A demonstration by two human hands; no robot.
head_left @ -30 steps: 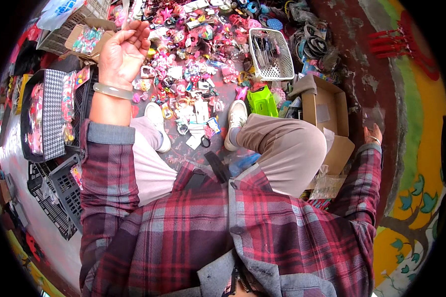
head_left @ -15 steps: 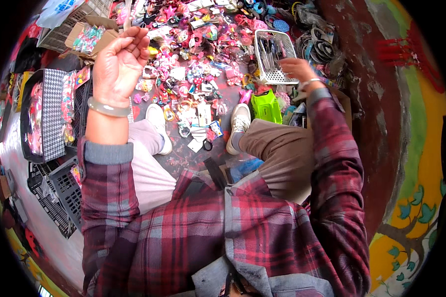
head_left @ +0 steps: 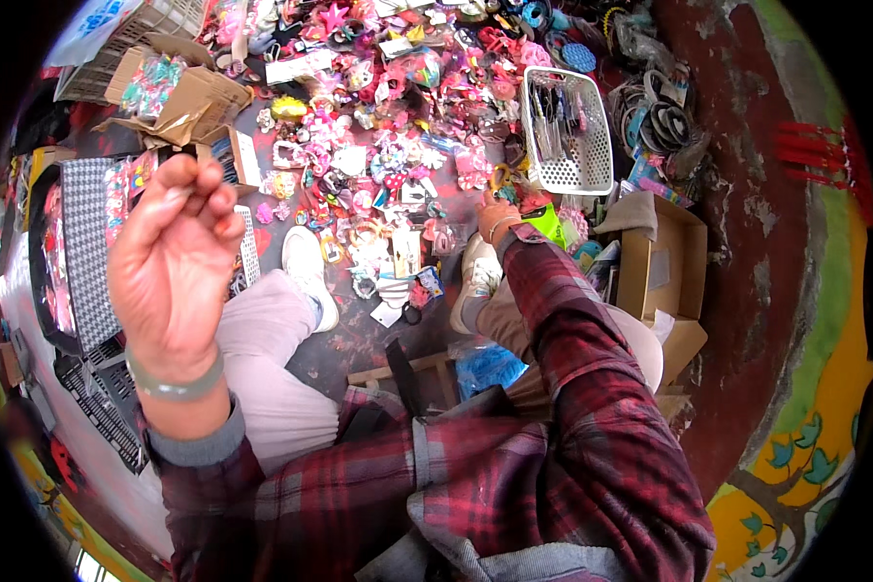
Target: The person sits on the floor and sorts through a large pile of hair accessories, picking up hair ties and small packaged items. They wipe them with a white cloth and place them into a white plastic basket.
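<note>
My left hand (head_left: 175, 267) is raised at the left, palm up with a bangle at its wrist. Its fingers curl loosely and the bare palm holds nothing I can see. Beyond my right shoe (head_left: 477, 281), my right hand (head_left: 498, 215) reaches down to the edge of the pile of hair accessories (head_left: 388, 160). Its fingertips are small and partly hidden, so any hold does not show. Just right of that hand is a bright green plastic item (head_left: 547, 225), partly covered by my sleeve. A white perforated basket (head_left: 592, 175) with dark packaged pieces stands beyond it.
At far left stand an opened cardboard box (head_left: 204, 102) of small colourful packs and a houndstooth bin (head_left: 89, 252). Black crates (head_left: 92, 403) lie nearer. An open cardboard box (head_left: 684, 262) sits right of my knee. Black headbands (head_left: 662, 116) lie beside the wall.
My right hand has swung left and down from beside the white basket to the pile's edge. My left hand has come nearer and a little left. The view has shifted, revealing the right-hand box.
</note>
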